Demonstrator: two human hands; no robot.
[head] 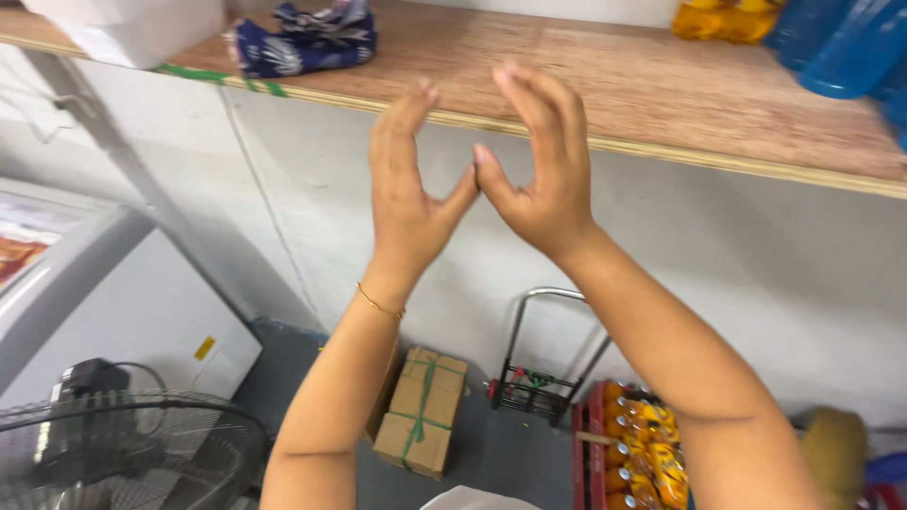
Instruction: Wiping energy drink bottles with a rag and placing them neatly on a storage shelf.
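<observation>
My left hand (pixel 406 189) and my right hand (pixel 539 161) are both raised in front of a wooden shelf (pixel 605 85), backs towards me, fingers stretched up. The two thumb tips touch between them. Neither hand holds anything. A thin gold bracelet (pixel 378 304) circles my left wrist. My fingertips reach about the height of the shelf's front edge.
On the shelf lie a folded blue patterned cloth (pixel 302 38), a white box (pixel 132 28), blue bottles (pixel 850 42) and orange packs (pixel 727 17). Below stand a white chest freezer (pixel 123 302), a fan (pixel 123 453), a strapped cardboard box (pixel 420 411), a hand trolley (pixel 539 378) and a red crate of orange bottles (pixel 633 444).
</observation>
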